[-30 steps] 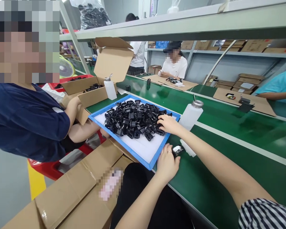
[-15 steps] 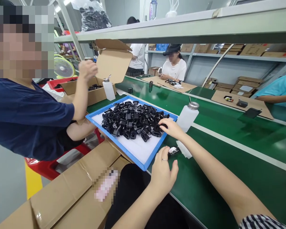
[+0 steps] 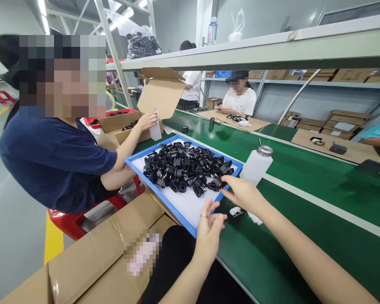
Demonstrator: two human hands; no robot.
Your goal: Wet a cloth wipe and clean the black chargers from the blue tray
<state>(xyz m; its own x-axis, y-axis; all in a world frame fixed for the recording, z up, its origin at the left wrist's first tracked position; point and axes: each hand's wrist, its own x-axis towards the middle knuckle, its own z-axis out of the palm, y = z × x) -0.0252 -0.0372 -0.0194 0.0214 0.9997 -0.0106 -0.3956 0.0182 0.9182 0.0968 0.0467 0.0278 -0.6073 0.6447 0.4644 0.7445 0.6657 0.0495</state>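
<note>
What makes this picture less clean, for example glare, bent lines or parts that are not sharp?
In the head view, the ceiling lights flare at the top left, the green conveyor belt shows pale reflections on the right, the wide lens bends the long shelf, and the pink item on the cardboard is pixelated.

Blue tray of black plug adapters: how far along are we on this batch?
Done so far: one small black-and-white unit lies apart on the green belt, though I can't tell if it's finished. In hand: the right hand has its fingertips at the edge of the black adapters; the left hand is by the tray's rim, holding nothing I can make out. Left: the adapters lie heaped across the tray, so most looks to remain.
</note>
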